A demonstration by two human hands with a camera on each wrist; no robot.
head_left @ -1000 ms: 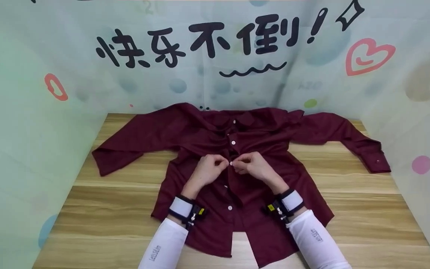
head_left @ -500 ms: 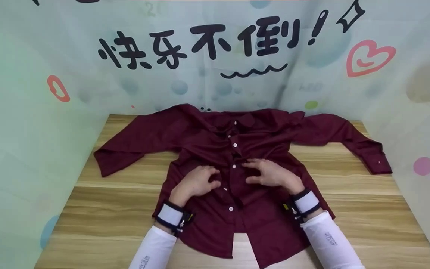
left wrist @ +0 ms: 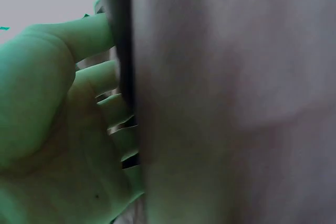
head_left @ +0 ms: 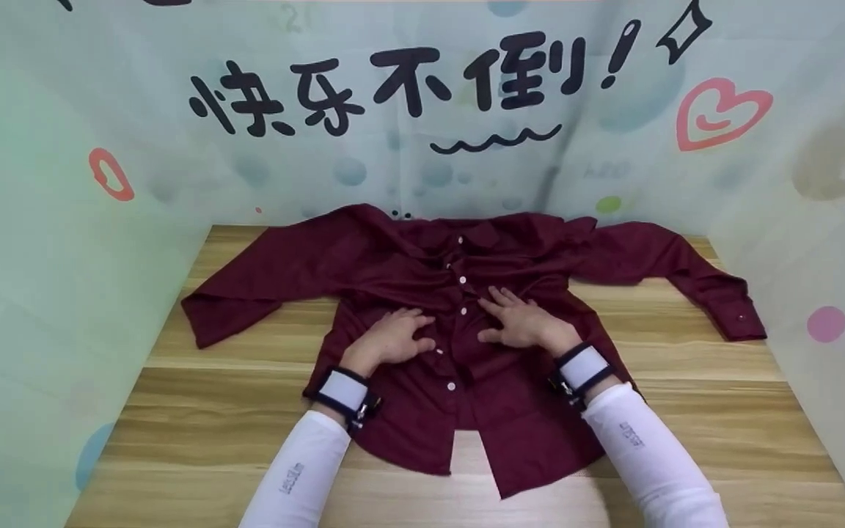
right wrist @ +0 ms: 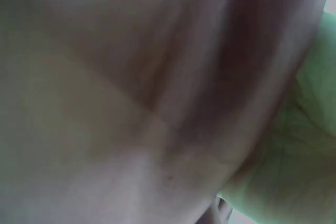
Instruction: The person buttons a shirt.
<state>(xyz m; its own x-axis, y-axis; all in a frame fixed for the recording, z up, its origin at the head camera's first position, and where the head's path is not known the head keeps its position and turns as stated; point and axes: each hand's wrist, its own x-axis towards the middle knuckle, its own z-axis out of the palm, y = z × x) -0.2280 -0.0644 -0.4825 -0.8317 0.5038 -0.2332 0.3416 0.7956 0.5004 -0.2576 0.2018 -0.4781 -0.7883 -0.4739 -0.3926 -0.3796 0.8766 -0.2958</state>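
Observation:
A maroon button-up shirt lies front up on the wooden table, collar away from me and sleeves spread. White buttons run down its middle, one button between my hands. My left hand rests on the shirt front left of the button strip, fingers loosely extended. On the other side my right hand lies on the cloth with fingers spread. Neither hand grips anything in the head view. In the left wrist view cloth hides the fingertips of the left hand; in the right wrist view cloth covers the right fingers.
The wooden table extends on both sides of the shirt. A printed cloth backdrop with black lettering stands right behind the collar. Pale side walls flank the table. Below the hem the two front panels stand apart.
Both hands have let go of the pinched button area, moved apart, and now lie on the cloth. The shirt's lower hem has shifted away from me, and the lower buttons with it.

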